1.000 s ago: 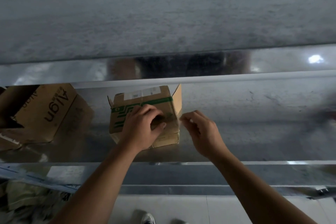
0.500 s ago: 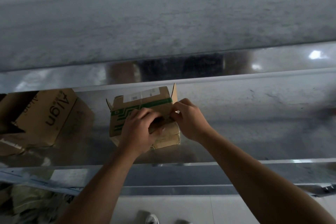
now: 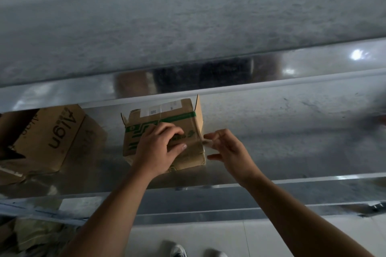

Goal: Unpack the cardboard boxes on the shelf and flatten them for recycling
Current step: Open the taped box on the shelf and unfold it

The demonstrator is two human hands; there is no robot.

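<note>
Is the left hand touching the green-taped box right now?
Touching. Head view: the left hand grips the green-taped box from above, fingers curled on its top, while the right hand pinches a tape strip at its edge.

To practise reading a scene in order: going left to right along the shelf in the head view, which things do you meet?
Large printed cardboard box, small green-taped box, strip of tape, right hand pinching it. The left hand overlaps the small green-taped box, so is omitted.
</note>
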